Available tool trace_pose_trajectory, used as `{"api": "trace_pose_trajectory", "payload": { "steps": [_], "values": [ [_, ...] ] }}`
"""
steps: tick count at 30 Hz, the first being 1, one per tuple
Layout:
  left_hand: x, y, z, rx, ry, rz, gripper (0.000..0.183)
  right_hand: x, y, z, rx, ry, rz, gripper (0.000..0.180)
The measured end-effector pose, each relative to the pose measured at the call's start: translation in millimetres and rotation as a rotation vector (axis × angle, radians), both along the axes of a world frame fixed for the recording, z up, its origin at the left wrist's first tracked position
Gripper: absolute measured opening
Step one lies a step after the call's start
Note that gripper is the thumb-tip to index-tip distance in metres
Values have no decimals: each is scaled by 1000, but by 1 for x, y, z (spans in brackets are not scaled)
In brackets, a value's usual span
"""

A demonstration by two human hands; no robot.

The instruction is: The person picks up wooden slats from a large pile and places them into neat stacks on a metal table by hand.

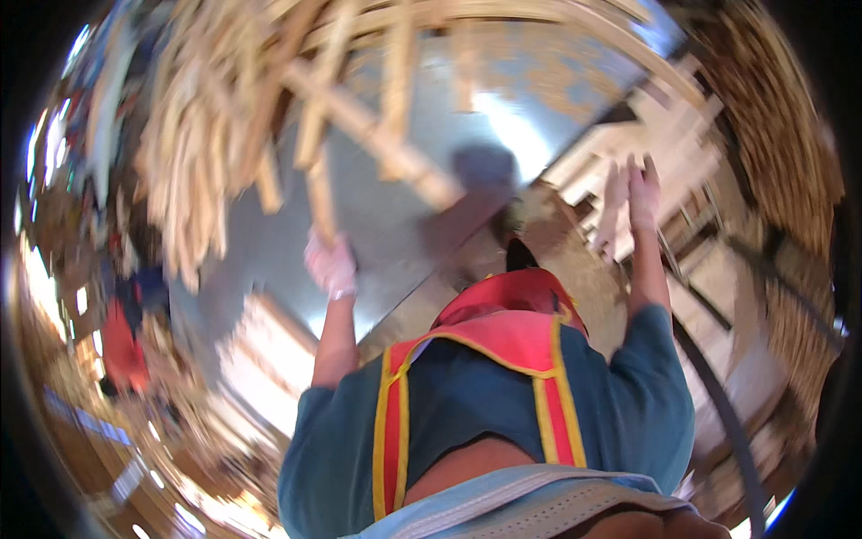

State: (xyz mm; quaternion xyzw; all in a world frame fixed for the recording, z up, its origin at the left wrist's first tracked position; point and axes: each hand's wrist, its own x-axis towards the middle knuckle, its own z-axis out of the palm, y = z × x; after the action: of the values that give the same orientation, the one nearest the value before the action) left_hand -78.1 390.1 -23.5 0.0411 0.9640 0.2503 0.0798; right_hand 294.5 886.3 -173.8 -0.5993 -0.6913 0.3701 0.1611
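Note:
My left hand (330, 263), in a pale glove, is closed around the near end of a wooden strip (321, 195). That strip reaches away over a grey metal tabletop (431, 94). A longer wooden strip (377, 135) lies slanted across the same surface, with several others near it. Over on the right, my right hand (644, 192), also apparently gloved, is held out with its fingers extended and slightly apart. Pale wooden pieces (673, 145) lie around and below that hand. Motion blur hides whether it touches them.
A heap of wooden strips (192, 168) covers the far left of the tabletop. Stacked lumber (781, 114) stands at the far right. Pale wood (269, 337) is piled by my left forearm. A dark hose or cable (720, 397) curves past my right side.

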Motion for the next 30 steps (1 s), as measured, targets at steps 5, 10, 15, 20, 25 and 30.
{"api": "trace_pose_trajectory", "payload": {
  "steps": [5,10,15,20,25,30],
  "values": [
    [4,-28,7,-346,-146,-158,73,-117,-179,91,-367,308,490,55],
    [94,-125,1,574,-774,-64,51,-264,-241,143,744,-153,793,73],
    [203,-232,60,732,-800,-284,46,-341,-242,138,274,-318,975,63],
    [224,-302,25,134,-283,-119,55,-359,-348,154,310,-383,1377,61],
    [185,-341,1,-571,233,211,63,-393,-449,183,591,36,1550,57],
    [157,-349,11,-607,-3,230,74,-461,-488,198,742,-236,1670,56]
  ]
}}
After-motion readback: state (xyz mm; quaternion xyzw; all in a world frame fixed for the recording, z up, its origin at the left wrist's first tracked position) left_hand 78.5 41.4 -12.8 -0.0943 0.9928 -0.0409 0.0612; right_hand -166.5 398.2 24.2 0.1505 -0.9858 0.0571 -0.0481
